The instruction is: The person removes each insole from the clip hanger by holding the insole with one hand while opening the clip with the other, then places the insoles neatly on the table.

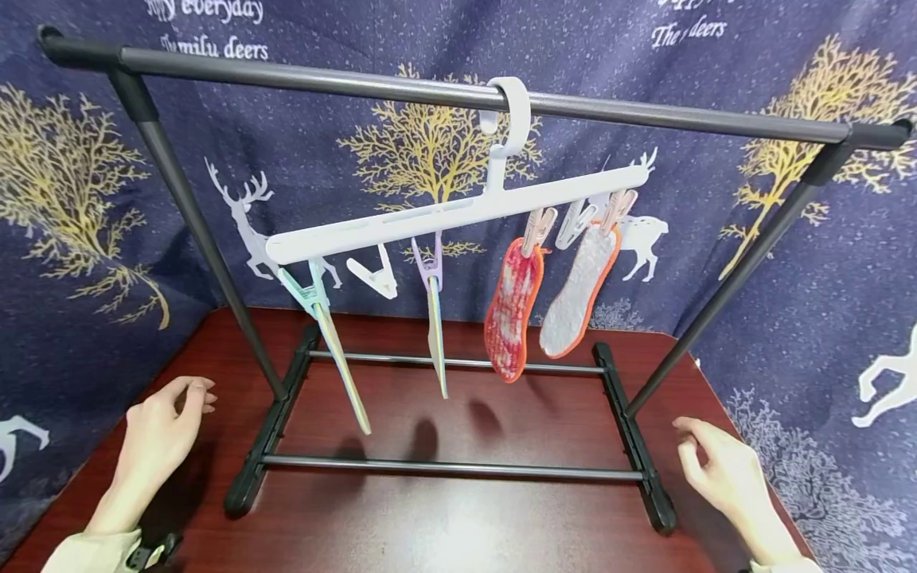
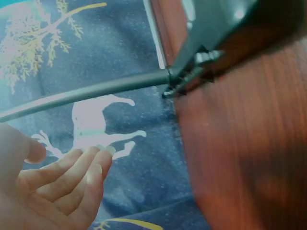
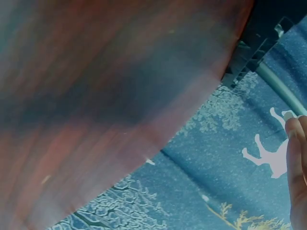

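A white clip hanger [image 1: 458, 211] hangs by its hook from the top bar of a dark rack, its left end tilted lower. A mint clothespin [image 1: 310, 294] and a lilac clothespin [image 1: 431, 267] each hold a thin pale piece with a blue-yellow edge, seen nearly edge-on. Pinkish clothespins hold a red patterned insole [image 1: 514, 310] and a grey-white insole [image 1: 580, 290] with orange trim. My left hand [image 1: 163, 426], fingers loosely bent, holds nothing left of the rack. To the rack's right, my right hand [image 1: 723, 469] is likewise relaxed, with nothing in it.
The rack [image 1: 458, 468] stands on a dark red wooden table [image 1: 401, 533], its black feet [image 1: 243, 489] between the hands. A white clothespin [image 1: 376, 274] and a whitish one [image 1: 575, 223] hang without a piece. Behind is a blue deer-print cloth [image 1: 301, 143].
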`<state>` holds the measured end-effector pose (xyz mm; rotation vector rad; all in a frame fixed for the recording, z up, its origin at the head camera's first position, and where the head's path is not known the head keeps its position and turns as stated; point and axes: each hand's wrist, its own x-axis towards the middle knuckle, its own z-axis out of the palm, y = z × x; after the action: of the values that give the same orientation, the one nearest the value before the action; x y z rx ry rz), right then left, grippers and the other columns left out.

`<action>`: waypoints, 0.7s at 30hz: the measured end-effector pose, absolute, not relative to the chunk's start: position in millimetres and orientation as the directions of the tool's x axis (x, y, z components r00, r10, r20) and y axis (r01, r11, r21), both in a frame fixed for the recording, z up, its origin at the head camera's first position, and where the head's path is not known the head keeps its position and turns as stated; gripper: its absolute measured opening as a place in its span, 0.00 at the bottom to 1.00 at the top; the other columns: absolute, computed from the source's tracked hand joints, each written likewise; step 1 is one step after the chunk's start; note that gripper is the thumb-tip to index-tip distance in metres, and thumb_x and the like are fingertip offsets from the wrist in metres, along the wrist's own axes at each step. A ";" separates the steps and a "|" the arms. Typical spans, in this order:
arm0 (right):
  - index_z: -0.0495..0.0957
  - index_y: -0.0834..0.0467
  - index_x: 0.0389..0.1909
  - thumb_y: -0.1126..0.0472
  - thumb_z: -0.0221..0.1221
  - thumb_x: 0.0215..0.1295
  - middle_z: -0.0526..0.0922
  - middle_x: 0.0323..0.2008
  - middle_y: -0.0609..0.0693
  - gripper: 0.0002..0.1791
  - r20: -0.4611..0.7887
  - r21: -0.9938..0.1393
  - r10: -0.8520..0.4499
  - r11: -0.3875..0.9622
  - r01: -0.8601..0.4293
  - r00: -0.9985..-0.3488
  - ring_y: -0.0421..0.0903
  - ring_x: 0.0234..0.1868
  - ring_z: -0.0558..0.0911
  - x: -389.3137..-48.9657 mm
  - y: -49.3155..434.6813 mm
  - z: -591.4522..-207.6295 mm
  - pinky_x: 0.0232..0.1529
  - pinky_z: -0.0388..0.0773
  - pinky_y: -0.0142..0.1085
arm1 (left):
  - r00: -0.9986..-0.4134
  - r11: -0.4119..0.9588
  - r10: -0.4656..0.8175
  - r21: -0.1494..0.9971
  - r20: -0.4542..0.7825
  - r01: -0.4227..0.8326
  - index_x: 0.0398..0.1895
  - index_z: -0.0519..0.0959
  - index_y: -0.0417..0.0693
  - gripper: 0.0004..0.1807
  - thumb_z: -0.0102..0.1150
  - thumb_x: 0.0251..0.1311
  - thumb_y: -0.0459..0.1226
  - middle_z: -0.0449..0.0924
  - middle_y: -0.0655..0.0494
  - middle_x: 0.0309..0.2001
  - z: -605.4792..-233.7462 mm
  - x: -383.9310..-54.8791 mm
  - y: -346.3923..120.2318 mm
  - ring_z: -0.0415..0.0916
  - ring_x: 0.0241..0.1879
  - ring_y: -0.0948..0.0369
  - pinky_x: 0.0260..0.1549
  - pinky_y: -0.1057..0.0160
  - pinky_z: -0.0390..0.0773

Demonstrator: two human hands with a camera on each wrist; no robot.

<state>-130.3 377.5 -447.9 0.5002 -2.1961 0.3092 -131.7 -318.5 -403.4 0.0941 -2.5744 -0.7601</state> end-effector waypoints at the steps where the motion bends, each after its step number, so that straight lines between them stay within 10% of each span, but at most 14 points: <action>1: 0.82 0.59 0.36 0.63 0.50 0.46 0.84 0.26 0.52 0.17 0.787 -0.049 -0.250 0.886 -0.462 -0.564 0.50 0.26 0.79 -130.4 376.4 -447.2 0.28 0.71 0.42 | -0.892 0.843 -0.194 0.535 0.409 0.061 0.43 0.81 0.41 0.16 0.42 0.70 0.38 0.87 0.45 0.31 -401.9 -131.3 -317.2 0.60 0.27 0.95 0.26 0.73 0.64; 21: 0.84 0.61 0.33 0.56 0.43 0.60 0.84 0.25 0.50 0.20 0.812 -0.043 -0.313 0.810 -0.585 -0.493 0.43 0.28 0.79 -133.3 364.3 -447.6 0.35 0.68 0.31 | -0.883 0.830 -0.176 0.547 0.435 0.104 0.36 0.83 0.48 0.17 0.43 0.73 0.41 0.85 0.52 0.26 -392.0 -124.2 -300.0 0.71 0.20 0.81 0.24 0.78 0.65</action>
<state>-133.3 364.3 -447.6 0.6593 -2.1202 0.3956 -124.2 -300.0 -392.0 0.0532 -2.5330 -0.7948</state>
